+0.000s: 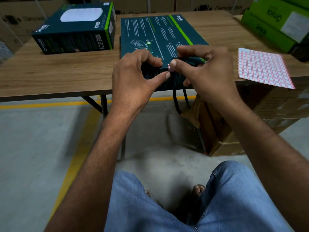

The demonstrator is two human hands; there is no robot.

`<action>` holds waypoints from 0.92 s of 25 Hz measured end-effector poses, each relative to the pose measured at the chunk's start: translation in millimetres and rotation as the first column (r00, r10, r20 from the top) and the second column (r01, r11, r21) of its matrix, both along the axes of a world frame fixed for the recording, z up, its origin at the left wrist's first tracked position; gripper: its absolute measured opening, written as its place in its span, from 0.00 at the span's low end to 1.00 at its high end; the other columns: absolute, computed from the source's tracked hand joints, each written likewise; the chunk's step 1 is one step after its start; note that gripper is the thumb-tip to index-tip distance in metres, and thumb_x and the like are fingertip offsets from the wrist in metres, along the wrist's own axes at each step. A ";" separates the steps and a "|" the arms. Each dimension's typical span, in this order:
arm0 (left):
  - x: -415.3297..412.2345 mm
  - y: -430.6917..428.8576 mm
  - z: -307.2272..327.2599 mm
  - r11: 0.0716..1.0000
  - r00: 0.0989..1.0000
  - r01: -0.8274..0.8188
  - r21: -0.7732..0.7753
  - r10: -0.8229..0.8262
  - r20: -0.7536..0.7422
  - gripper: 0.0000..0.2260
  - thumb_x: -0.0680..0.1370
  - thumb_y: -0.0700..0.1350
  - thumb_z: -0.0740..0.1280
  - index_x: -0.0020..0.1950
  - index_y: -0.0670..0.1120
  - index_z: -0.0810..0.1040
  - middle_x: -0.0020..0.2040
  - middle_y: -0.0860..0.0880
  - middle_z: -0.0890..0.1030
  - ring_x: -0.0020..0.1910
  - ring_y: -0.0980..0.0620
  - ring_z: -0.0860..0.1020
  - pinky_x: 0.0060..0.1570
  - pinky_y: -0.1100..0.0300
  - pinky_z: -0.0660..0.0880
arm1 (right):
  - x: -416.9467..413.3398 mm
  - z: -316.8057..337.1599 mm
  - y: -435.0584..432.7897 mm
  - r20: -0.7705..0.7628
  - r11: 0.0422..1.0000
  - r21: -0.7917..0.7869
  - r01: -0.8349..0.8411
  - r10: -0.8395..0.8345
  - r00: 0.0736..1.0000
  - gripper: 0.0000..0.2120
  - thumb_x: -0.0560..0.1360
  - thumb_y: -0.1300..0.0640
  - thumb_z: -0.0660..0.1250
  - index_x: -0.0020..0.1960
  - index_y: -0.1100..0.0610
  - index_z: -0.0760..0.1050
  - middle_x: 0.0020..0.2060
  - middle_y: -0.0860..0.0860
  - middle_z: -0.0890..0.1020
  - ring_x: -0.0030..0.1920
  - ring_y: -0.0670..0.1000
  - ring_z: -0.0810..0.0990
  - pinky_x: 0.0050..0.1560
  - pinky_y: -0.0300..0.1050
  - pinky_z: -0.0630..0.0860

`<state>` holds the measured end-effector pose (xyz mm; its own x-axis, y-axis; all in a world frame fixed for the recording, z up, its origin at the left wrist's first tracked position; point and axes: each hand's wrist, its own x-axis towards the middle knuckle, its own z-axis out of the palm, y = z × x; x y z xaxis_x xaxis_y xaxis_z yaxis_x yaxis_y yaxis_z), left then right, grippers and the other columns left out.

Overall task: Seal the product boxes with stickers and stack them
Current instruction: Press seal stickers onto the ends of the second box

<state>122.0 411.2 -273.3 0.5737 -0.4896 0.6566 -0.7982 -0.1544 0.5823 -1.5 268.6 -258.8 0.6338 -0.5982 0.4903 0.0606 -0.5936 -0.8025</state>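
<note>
A dark teal product box lies flat at the near edge of the wooden table, printed back upward. A small pink sticker sits on the box's near top edge. My right hand presses it with the thumb while its fingers rest on the box top. My left hand grips the box's near side, thumb tip just below the sticker. A second teal box with a white oval picture stands at the back left. A sheet of pink-bordered stickers lies to the right, overhanging the table edge.
Green product boxes are stacked at the back right corner. Brown cartons stand under and beside the table on the right, more line the wall behind. Yellow floor lines run under the table. My knees in jeans are below.
</note>
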 end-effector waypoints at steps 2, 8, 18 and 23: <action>0.9 0.5 -0.5 1.000 1.000 0.007 0.001 -0.007 -0.010 0.13 0.71 0.54 0.81 0.50 0.52 0.83 0.50 0.57 0.86 0.53 0.57 0.84 0.54 0.52 0.81 | 2.0 3.1 -2.6 -0.013 0.997 0.077 -0.007 0.008 1.000 0.11 0.77 0.55 0.77 0.58 0.54 0.85 0.48 0.45 0.86 0.31 0.46 0.84 0.32 0.37 0.78; 7.5 11.3 2.3 0.995 0.993 0.097 0.032 -0.095 -0.066 0.13 0.71 0.47 0.82 0.54 0.48 0.86 0.55 0.57 0.86 0.57 0.62 0.83 0.61 0.58 0.80 | -7.0 -11.1 -1.3 0.110 0.935 -0.354 0.011 0.030 0.993 0.09 0.82 0.54 0.71 0.58 0.56 0.85 0.55 0.48 0.85 0.46 0.46 0.86 0.41 0.48 0.83; 12.9 15.2 -2.1 0.990 0.990 0.142 -0.022 -0.142 0.010 0.16 0.71 0.47 0.82 0.56 0.44 0.87 0.57 0.52 0.86 0.60 0.58 0.84 0.64 0.54 0.80 | 8.9 -26.6 -9.1 0.091 0.795 -0.598 0.096 -0.051 0.995 0.12 0.81 0.48 0.70 0.61 0.50 0.85 0.58 0.47 0.85 0.53 0.50 0.85 0.45 0.56 0.82; 19.7 19.5 1.2 0.990 0.991 0.135 0.040 -0.135 0.010 0.17 0.71 0.44 0.82 0.58 0.45 0.85 0.59 0.55 0.85 0.62 0.62 0.81 0.65 0.63 0.76 | 3.2 -35.3 -7.5 -0.077 0.809 -0.588 0.018 -0.077 0.994 0.26 0.78 0.50 0.72 0.75 0.49 0.74 0.70 0.47 0.77 0.61 0.49 0.80 0.53 0.53 0.82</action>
<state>141.8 430.7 -272.1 0.4923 -0.5876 0.6421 -0.8205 -0.0673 0.5676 1.7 261.1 -294.0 0.6722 -0.2468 0.6980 -0.0364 -0.9527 -0.3017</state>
